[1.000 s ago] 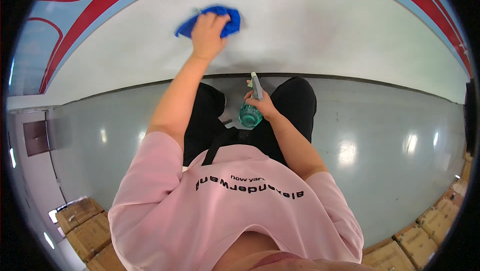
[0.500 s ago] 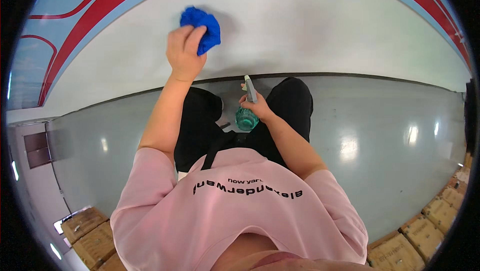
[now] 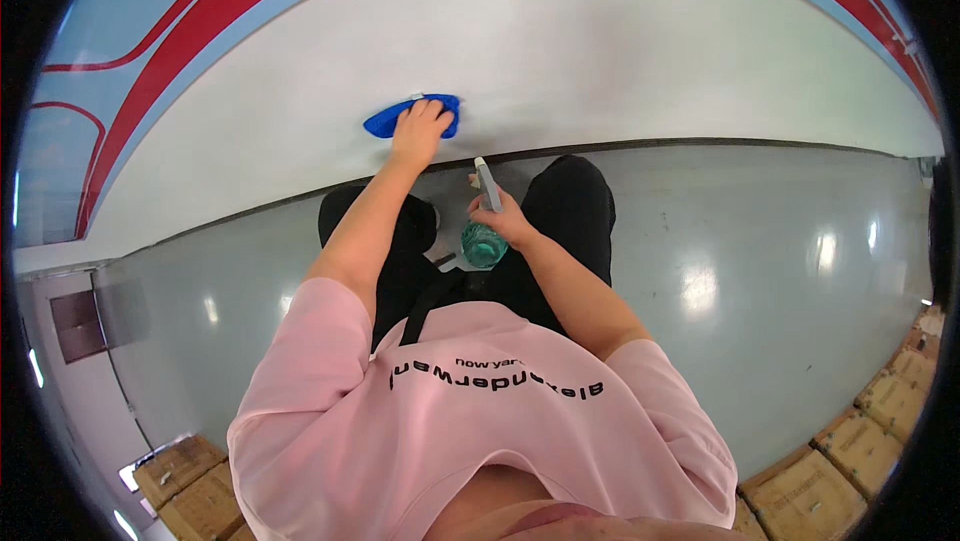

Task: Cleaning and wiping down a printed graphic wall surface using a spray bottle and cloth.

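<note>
My left hand (image 3: 420,131) presses a blue cloth (image 3: 382,124) against the lower part of a white wall (image 3: 560,51), a little above its bottom edge. The fingers are bent over the cloth, which spreads out on both sides of them. In front of my knees, my right hand (image 3: 507,219) is closed around the neck of a spray bottle (image 3: 484,244). The bottle has a clear green body and a grey and white spray head, tilted toward the wall. Part of its neck is hidden by my fingers.
A dark strip (image 3: 680,144) runs along the wall's foot, where the grey glossy floor (image 3: 740,241) begins. Red and light blue bands (image 3: 190,31) curve across the upper wall. Cardboard boxes (image 3: 810,491) stand behind me on the right, more boxes (image 3: 195,491) on the left.
My left hand has moved the blue cloth down the wall and slightly right, and the cloth lies flatter. The spray bottle has shifted only slightly in my right hand.
</note>
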`<state>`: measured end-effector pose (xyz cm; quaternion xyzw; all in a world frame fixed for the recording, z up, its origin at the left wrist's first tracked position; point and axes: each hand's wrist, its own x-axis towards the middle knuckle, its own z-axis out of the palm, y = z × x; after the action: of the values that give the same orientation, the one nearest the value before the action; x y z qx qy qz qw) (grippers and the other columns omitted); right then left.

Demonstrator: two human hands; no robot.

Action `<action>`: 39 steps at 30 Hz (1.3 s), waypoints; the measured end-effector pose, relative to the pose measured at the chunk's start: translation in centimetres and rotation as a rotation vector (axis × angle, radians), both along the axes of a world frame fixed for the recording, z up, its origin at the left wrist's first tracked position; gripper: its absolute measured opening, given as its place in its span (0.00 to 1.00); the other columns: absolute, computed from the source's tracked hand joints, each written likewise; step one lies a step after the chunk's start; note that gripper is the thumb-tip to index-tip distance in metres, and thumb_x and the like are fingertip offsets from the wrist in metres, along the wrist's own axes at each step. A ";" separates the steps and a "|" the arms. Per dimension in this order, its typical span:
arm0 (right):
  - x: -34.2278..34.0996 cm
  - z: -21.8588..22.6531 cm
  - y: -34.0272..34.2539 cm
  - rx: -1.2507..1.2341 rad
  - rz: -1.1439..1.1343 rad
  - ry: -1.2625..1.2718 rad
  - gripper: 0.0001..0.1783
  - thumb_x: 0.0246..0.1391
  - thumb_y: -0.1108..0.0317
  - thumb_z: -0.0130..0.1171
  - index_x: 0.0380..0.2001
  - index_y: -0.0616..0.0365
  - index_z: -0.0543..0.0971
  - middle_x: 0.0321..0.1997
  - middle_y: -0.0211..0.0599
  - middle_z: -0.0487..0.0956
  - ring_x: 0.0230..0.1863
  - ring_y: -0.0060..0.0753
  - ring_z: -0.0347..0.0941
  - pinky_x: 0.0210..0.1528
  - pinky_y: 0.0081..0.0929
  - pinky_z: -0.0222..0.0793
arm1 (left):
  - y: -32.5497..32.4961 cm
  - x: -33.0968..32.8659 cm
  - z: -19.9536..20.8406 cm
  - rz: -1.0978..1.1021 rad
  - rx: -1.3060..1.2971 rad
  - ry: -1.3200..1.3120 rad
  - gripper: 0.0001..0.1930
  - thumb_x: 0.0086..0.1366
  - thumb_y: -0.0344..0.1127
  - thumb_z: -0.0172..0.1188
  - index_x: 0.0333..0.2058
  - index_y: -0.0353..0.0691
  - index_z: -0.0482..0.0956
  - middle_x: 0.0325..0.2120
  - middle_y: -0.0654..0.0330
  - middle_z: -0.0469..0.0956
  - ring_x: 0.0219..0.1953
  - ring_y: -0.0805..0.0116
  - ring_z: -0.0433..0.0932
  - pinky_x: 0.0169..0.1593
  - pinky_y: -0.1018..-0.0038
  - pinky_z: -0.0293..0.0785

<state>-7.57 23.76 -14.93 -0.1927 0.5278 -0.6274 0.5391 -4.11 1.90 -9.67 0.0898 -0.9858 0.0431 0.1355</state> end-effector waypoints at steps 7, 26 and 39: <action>-0.2 -0.2 -0.2 -0.026 0.036 0.002 0.40 0.39 0.73 0.60 0.60 0.49 0.62 0.32 0.32 0.76 0.37 0.27 0.72 0.47 0.29 0.64 | -0.4 -2.9 8.5 -0.207 -0.122 0.278 0.14 0.46 0.28 0.54 0.34 0.47 0.78 0.34 0.62 0.72 0.38 0.62 0.71 0.40 0.68 0.68; -0.1 1.7 0.1 -0.081 0.008 -0.003 0.38 0.40 0.73 0.60 0.59 0.50 0.63 0.31 0.31 0.75 0.36 0.26 0.71 0.45 0.27 0.64 | -1.7 -0.5 3.1 -0.149 -0.220 -0.190 0.10 0.50 0.32 0.52 0.33 0.44 0.73 0.34 0.62 0.68 0.43 0.64 0.69 0.40 0.69 0.68; -1.1 0.2 -0.1 -0.064 0.052 0.086 0.38 0.40 0.71 0.61 0.59 0.48 0.63 0.31 0.31 0.75 0.37 0.28 0.72 0.46 0.29 0.64 | 3.0 -9.4 18.6 -0.274 -0.396 0.583 0.31 0.37 0.35 0.66 0.47 0.60 0.76 0.51 0.64 0.68 0.50 0.61 0.68 0.45 0.68 0.67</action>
<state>-8.67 23.69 -14.76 -0.2503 0.5249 -0.6210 0.5255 -13.54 4.91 8.97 -0.0621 -0.8812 0.1868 0.4297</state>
